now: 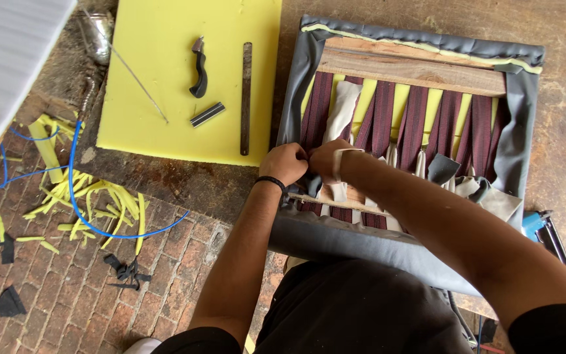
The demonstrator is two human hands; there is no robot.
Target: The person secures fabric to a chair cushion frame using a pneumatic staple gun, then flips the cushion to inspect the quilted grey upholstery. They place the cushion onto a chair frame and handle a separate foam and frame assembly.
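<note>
Both our left hand (pixel 284 164) and right hand (pixel 325 159) pinch grey fabric (pixel 310 182) at the seat frame's (pixel 414 69) near-left corner, folding it taut; it likely needs fastening next.

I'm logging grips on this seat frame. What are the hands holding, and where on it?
Both the left hand and right hand pinch the grey cover fabric at its loose near-left corner edge.

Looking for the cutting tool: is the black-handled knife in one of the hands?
No, the black-handled knife lies on the yellow foam sheet, apart from both hands.
</note>
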